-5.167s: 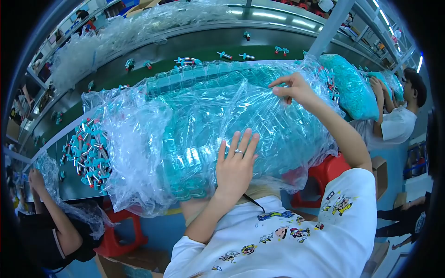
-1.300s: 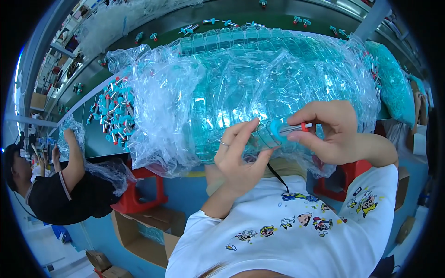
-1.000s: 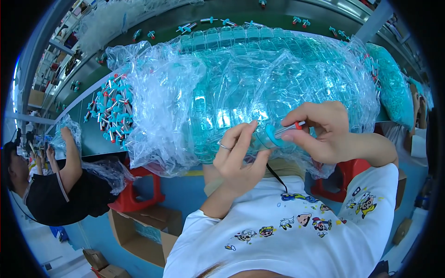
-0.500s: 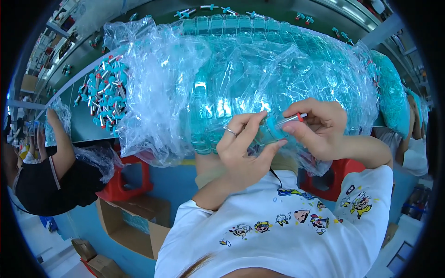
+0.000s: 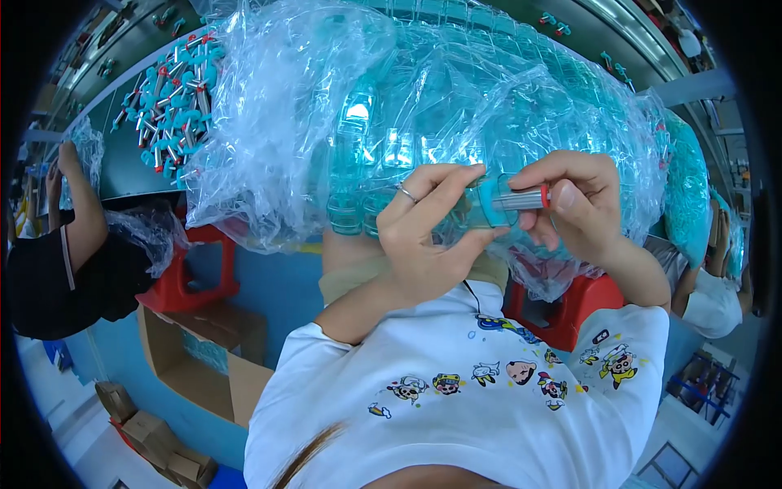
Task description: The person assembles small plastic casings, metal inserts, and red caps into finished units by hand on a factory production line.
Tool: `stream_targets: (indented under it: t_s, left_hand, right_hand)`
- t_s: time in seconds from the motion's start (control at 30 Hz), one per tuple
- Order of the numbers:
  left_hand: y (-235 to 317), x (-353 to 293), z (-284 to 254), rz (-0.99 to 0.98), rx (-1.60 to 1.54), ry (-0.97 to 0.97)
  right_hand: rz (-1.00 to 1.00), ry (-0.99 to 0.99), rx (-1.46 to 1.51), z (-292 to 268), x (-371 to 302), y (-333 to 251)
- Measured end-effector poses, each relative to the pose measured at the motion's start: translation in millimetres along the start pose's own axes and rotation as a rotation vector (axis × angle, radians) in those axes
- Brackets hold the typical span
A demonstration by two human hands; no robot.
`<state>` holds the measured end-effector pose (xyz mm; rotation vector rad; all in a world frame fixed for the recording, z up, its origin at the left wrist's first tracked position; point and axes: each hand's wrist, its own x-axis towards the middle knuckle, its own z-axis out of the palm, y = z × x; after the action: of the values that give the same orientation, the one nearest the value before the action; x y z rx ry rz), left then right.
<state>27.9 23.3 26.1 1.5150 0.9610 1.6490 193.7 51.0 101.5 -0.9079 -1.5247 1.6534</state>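
Low in front of me, my left hand (image 5: 432,224) pinches a small clear teal plastic container (image 5: 468,213) between thumb and fingers; a ring is on one finger. Against the container's right side is a part made of a blue-teal collar (image 5: 491,204) and a silver tube (image 5: 520,200) with a red end (image 5: 545,196). My right hand (image 5: 586,204) is closed around the tube's red end, the thumb close against it. How far the part sits inside the container is hard to make out. Wrapped teal containers (image 5: 440,106) lie just behind both hands.
Clear plastic film (image 5: 269,122) covers the large bundle. Left of it is a heap of similar metal and teal parts (image 5: 175,106). Below are red stools (image 5: 191,269) and an open cardboard box (image 5: 195,367). Co-workers sit at left (image 5: 57,261) and far right (image 5: 709,301).
The silver tube has turned level, its red end now pointing right. My right hand has shifted slightly to the right, with its fingers rearranged. The whole view has moved a little.
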Motion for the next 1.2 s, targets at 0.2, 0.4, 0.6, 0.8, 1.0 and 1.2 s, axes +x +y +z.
stream_targets:
  t_s: [0.2,0.4,0.6,0.8,1.0,1.2]
  left_hand:
    - [2,-2,-1,0.037,-0.012,-0.004]
    - [2,-4,-5,0.052,-0.033,-0.057]
    - [2,-3,-6,0.083,-0.017,-0.063]
    - [3,-4,-6,0.038,-0.047,-0.064]
    - [7,-3,-8,-0.069,-0.048,-0.101]
    - [7,-7,-7,-0.120,-0.089,-0.101]
  right_hand:
    - [0.113,-0.108,0.259,-6,5,5]
    - [0.134,-0.137,0.307,-9,6,7]
    - [0.144,-0.184,0.294,-10,6,1]
    - [0.125,-0.180,0.251,-9,8,1]
    - [0.114,-0.077,0.001,-1,7,-16]
    - [-0.010,0.065,-0.253,12,-5,-22]
